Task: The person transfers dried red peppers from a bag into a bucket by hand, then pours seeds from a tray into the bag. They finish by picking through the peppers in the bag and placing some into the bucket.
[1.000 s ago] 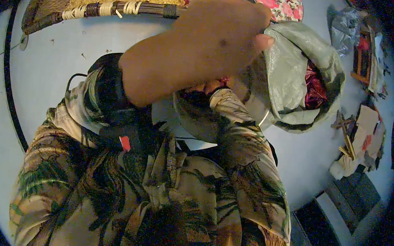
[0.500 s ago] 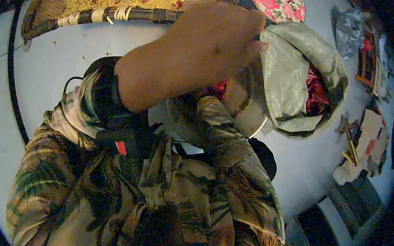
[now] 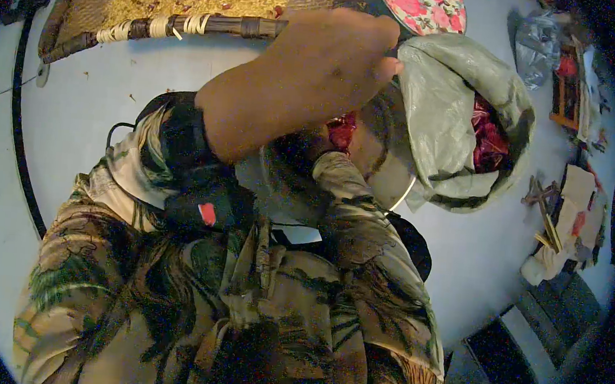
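My left hand (image 3: 332, 64) reaches across the middle, its back toward me and its fingers curled in. The thumb and fingertips lie beside the near rim of a pale woven sack (image 3: 434, 94), and what they hold is hidden. Inside the sack are glossy dark red pieces (image 3: 490, 138) that look like dried chilies. Below my left wrist, my right hand (image 3: 315, 141) is mostly covered and in shadow, so its fingers do not show. A red bunch (image 3: 341, 132), seemingly dried chilies, is beside it, over a shadowed round pan or bowl (image 3: 395, 181).
A woven tray (image 3: 227, 25) with yellow seeds and red bits lies at the far left. Beside it is a round floral-patterned thing (image 3: 426, 10). A clear plastic bag (image 3: 539, 48), cardboard (image 3: 576, 199) and sticks (image 3: 550, 225) lie on the right.
My left hand has shifted slightly left, drawing a little away from the sack's rim. More of the red bunch beneath my wrist now shows. The whole view has shifted slightly.
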### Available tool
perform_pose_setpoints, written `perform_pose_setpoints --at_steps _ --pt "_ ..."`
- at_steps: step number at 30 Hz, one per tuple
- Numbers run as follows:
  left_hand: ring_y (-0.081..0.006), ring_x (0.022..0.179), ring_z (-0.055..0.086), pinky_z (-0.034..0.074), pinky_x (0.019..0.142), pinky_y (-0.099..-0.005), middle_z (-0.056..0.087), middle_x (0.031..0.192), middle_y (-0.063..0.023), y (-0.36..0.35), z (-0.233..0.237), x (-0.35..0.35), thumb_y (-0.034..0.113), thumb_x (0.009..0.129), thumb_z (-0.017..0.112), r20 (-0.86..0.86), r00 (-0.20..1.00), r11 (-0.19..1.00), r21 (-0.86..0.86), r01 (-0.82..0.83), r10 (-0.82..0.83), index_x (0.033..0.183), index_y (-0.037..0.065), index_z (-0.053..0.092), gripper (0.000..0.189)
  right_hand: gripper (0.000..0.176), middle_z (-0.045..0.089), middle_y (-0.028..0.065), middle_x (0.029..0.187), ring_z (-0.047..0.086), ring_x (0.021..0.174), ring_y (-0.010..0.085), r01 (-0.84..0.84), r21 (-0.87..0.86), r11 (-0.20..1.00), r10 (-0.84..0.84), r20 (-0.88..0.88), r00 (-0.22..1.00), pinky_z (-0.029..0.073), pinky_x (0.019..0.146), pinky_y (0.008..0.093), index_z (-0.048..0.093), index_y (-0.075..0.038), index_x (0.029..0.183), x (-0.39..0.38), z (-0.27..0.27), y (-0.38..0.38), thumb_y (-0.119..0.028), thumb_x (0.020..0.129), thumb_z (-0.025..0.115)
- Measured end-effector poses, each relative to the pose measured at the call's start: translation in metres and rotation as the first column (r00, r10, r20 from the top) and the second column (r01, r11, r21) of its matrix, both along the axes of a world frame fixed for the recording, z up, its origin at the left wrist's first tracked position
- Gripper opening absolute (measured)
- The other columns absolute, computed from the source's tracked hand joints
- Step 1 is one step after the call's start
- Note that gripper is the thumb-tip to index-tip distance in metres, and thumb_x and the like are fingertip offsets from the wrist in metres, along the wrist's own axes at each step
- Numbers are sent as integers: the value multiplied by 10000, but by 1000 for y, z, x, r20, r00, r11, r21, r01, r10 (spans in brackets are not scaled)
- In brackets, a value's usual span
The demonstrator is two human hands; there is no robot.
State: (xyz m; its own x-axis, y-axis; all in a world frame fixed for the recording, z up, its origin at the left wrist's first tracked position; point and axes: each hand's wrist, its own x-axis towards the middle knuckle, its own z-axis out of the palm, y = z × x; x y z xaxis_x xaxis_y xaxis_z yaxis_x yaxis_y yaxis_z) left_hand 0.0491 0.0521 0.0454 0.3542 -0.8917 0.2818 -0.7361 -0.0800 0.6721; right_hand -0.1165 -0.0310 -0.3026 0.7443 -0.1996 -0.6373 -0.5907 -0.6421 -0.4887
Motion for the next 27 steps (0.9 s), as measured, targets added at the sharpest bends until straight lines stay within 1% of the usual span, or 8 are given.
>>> perform_pose_setpoints --at_steps 3,9,12,13,16,17,24,27 --pt "-374 794 626 489 660 -495 628 782 -189 6 6 1 264 793 643 -16 1000 1000 0 -11 11 858 36 586 243 452 673 50 866 609 749 182 39 37 999 -40 29 999 491 692 318 618 -42 1081 -5 17 5 -114 664 777" --pt "-394 810 613 480 698 -499 634 816 -195 15 -3 10 283 812 616 5 1000 988 -151 19 -19 883 24 598 269 467 673 41 849 608 729 168 168 172 971 -187 103 977 495 671 309 616 -44 1082 -19 66 6 -102 651 784" --pt "-395 829 607 472 719 -507 637 853 -198 15 7 16 306 828 596 -55 997 999 18 49 -48 886 20 601 292 474 673 37 841 608 719 162 270 297 916 -319 130 939 497 660 305 615 -45 1083 -33 89 -3 -96 645 788" --pt "-394 839 606 469 724 -510 637 862 -198 13 6 18 310 829 594 -56 998 999 16 33 -32 888 22 603 294 462 668 25 818 599 695 136 329 436 838 -418 125 900 491 627 284 615 -49 1071 -32 108 0 -85 640 778" --pt "-390 835 609 467 716 -506 638 857 -195 7 -9 22 330 842 587 -40 999 1000 -11 -7 6 909 30 613 309 365 637 0 781 570 638 103 505 418 755 -573 48 818 465 571 251 617 -50 1014 -17 229 20 -49 662 712" --pt "-387 810 615 469 696 -497 641 835 -192 7 -14 25 342 851 585 -25 1000 999 -38 -17 16 926 33 618 320 371 671 37 843 619 715 150 536 368 760 -587 35 809 515 633 331 660 -57 990 -24 234 14 -112 637 760" --pt "-387 795 621 479 691 -477 643 828 -197 3 -21 36 351 854 588 35 999 1000 0 -10 10 949 30 629 338 364 660 31 878 620 772 147 576 550 605 -771 225 596 509 705 304 623 -43 1040 -40 329 24 -95 693 720" --pt "-390 805 620 484 698 -471 645 852 -204 5 -18 37 346 858 577 -12 999 998 56 42 -41 951 26 629 338 373 636 34 991 613 865 150 583 574 575 -808 288 514 499 782 307 577 -24 1101 -45 361 32 0 731 618"
